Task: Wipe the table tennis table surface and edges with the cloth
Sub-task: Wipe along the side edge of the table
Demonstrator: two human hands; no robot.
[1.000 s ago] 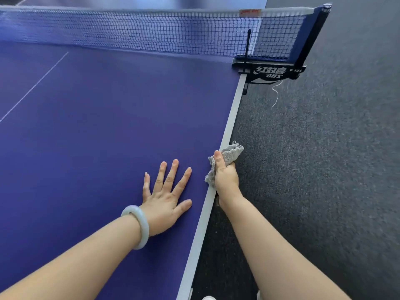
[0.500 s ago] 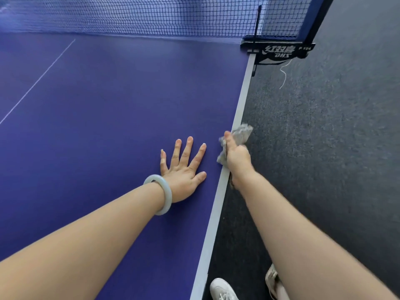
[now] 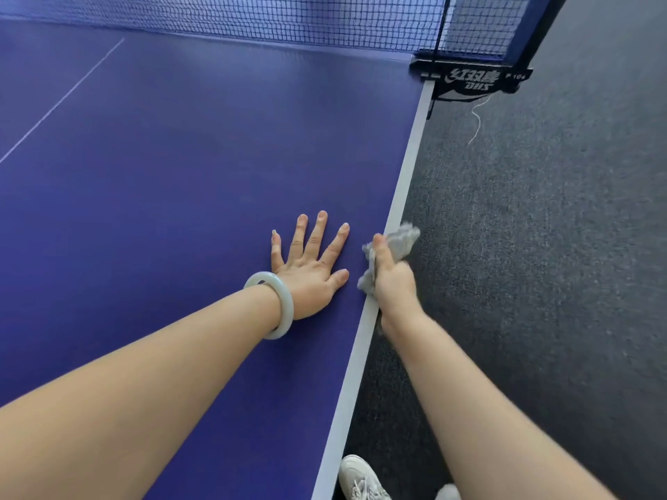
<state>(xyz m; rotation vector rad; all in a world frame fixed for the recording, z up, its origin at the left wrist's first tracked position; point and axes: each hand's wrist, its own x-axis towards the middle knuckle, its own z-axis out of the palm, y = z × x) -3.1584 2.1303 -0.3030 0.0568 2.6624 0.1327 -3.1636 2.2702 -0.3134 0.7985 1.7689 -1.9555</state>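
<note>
Head view, near to far. A white shoe stands on the dark carpet beside the table. The left hand, with a pale bangle at the wrist, lies flat with fingers spread on the blue table surface and holds nothing. Just beside it, the right hand curls round the grey cloth, thumb on top, pressing it over the white side edge. The cloth's free end overhangs the carpet side and is blurred.

Progress, as a judgement: the side-edge pass is under way. The stretch up to the net clamp and net looks left to do. Nothing shows which parts of the surface are already wiped.

Against the earlier frames little differs. The left hand stays planted and the cloth stays on the same edge, well short of the clamp. The shoe shows more fully.
</note>
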